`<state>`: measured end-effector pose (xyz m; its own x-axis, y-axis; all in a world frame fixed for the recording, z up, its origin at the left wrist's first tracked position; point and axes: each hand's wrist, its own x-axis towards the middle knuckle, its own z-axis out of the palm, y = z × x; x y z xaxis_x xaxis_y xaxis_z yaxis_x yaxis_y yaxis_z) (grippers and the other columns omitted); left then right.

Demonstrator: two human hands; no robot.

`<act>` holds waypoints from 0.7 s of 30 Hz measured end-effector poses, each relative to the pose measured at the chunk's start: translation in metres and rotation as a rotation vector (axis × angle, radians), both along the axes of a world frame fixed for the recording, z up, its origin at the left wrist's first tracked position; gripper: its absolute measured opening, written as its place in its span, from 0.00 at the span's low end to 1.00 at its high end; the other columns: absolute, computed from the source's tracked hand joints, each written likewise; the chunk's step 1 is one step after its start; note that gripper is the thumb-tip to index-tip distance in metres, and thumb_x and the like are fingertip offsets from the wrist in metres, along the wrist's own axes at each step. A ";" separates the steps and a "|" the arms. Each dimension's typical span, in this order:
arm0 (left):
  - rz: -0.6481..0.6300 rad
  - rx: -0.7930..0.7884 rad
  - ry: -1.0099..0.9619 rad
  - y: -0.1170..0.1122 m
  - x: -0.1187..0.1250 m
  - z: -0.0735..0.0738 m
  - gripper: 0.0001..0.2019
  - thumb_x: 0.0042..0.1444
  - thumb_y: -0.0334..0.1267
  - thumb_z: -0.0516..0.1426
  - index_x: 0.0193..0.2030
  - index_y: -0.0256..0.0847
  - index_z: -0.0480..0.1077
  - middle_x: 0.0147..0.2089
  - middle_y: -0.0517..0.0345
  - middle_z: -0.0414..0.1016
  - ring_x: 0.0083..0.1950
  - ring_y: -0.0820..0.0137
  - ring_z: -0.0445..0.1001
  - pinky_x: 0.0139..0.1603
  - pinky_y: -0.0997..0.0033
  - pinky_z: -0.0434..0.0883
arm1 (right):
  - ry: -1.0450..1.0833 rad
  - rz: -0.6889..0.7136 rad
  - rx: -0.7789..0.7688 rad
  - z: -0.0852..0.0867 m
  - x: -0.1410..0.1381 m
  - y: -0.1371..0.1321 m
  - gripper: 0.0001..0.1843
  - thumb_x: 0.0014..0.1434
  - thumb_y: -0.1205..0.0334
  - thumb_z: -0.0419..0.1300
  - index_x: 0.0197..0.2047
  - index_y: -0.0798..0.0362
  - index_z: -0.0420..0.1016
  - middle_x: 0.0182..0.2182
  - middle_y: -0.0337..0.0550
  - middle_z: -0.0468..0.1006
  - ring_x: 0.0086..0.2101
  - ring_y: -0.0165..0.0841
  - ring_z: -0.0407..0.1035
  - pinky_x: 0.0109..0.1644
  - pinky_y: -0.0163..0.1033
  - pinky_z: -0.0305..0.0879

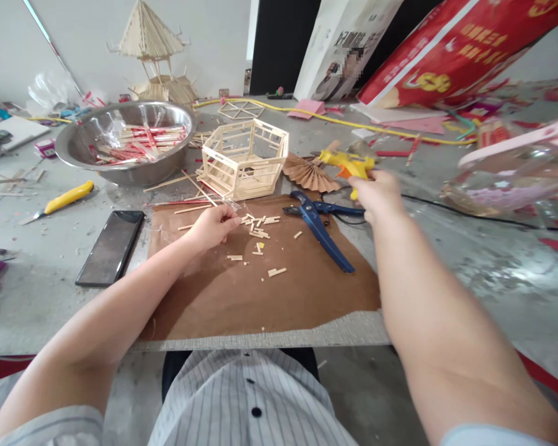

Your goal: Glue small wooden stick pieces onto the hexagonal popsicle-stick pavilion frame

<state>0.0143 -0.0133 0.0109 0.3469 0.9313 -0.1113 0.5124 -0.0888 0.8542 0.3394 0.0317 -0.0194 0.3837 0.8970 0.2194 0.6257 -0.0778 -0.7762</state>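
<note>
My right hand (376, 195) is closed round a yellow glue gun (346, 164) with an orange part, beside a folded brown paper fan (311, 173). Above the left part of a brown sheet (214, 303), the fingers of my left hand (216, 224) are pinched together; anything between them is too small to make out. Short cut wooden stick pieces (260, 233) lie just right of that hand. Blue-handled cutters (323, 232) rest on the sheet's right side. Behind it stands a six-sided frame of thin wooden sticks (244, 161).
A metal bowl (67, 145) of wrapped sticks stands at back left, near a stick-built pagoda (151, 37). On the left lie a phone (110, 248) and a yellow utility knife (67, 197). A black cord (451, 207) and a pink-rimmed clear container (516, 173) are at right.
</note>
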 end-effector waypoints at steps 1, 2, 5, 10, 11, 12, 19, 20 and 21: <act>-0.012 0.054 0.048 0.000 0.000 -0.001 0.07 0.53 0.37 0.53 0.27 0.38 0.62 0.19 0.68 0.59 0.17 0.82 0.58 0.19 0.80 0.56 | 0.071 -0.052 0.001 0.005 -0.004 -0.002 0.10 0.52 0.60 0.52 0.38 0.55 0.63 0.26 0.43 0.66 0.21 0.27 0.58 0.21 0.35 0.55; -0.023 0.121 0.103 0.001 -0.001 -0.003 0.07 0.53 0.37 0.53 0.27 0.37 0.63 0.20 0.67 0.61 0.19 0.81 0.59 0.22 0.79 0.58 | 0.154 -0.098 0.000 0.011 -0.007 -0.005 0.10 0.49 0.60 0.56 0.36 0.54 0.63 0.26 0.41 0.65 0.20 0.26 0.58 0.20 0.34 0.55; -0.075 0.291 0.279 0.000 0.000 -0.005 0.06 0.51 0.37 0.55 0.29 0.37 0.68 0.26 0.62 0.70 0.28 0.77 0.65 0.30 0.76 0.62 | 0.553 -0.102 0.006 0.027 -0.018 -0.012 0.11 0.43 0.64 0.63 0.30 0.53 0.65 0.22 0.35 0.64 0.18 0.24 0.58 0.18 0.33 0.56; -0.206 0.366 0.471 -0.005 0.002 -0.002 0.06 0.53 0.33 0.52 0.32 0.40 0.71 0.33 0.58 0.74 0.35 0.72 0.69 0.37 0.72 0.64 | 0.791 0.134 0.066 0.043 -0.033 -0.024 0.05 0.47 0.65 0.60 0.29 0.53 0.66 0.20 0.32 0.63 0.17 0.24 0.61 0.20 0.34 0.59; -0.216 0.371 0.498 -0.005 0.003 -0.002 0.07 0.53 0.33 0.52 0.32 0.40 0.71 0.34 0.57 0.74 0.35 0.71 0.70 0.38 0.71 0.65 | 0.812 0.169 0.088 0.045 -0.036 -0.026 0.04 0.48 0.65 0.59 0.29 0.53 0.65 0.21 0.33 0.64 0.17 0.24 0.61 0.20 0.34 0.59; -0.223 0.373 0.519 -0.006 0.003 -0.002 0.07 0.53 0.34 0.52 0.33 0.40 0.71 0.34 0.57 0.74 0.36 0.70 0.70 0.38 0.71 0.65 | 0.828 0.186 0.108 0.047 -0.039 -0.028 0.04 0.49 0.65 0.58 0.28 0.53 0.65 0.21 0.33 0.65 0.17 0.24 0.62 0.21 0.34 0.59; -0.231 0.408 0.590 -0.005 0.004 -0.004 0.09 0.54 0.33 0.50 0.35 0.41 0.72 0.38 0.55 0.75 0.39 0.69 0.71 0.41 0.69 0.67 | 0.728 0.264 0.194 0.043 -0.051 -0.030 0.11 0.43 0.64 0.60 0.34 0.50 0.67 0.32 0.39 0.75 0.16 0.23 0.60 0.21 0.35 0.59; -0.228 0.412 0.592 -0.005 0.004 -0.005 0.10 0.54 0.33 0.50 0.36 0.41 0.72 0.39 0.55 0.75 0.40 0.68 0.71 0.42 0.69 0.67 | 0.702 0.272 0.193 0.040 -0.051 -0.028 0.12 0.42 0.64 0.60 0.34 0.50 0.66 0.34 0.39 0.75 0.17 0.23 0.61 0.21 0.35 0.59; -0.222 0.416 0.588 -0.005 0.005 -0.005 0.11 0.55 0.33 0.49 0.38 0.42 0.72 0.40 0.55 0.75 0.41 0.68 0.71 0.43 0.68 0.67 | 0.678 0.284 0.191 0.038 -0.052 -0.027 0.12 0.42 0.63 0.60 0.33 0.50 0.66 0.34 0.39 0.76 0.17 0.23 0.61 0.22 0.35 0.60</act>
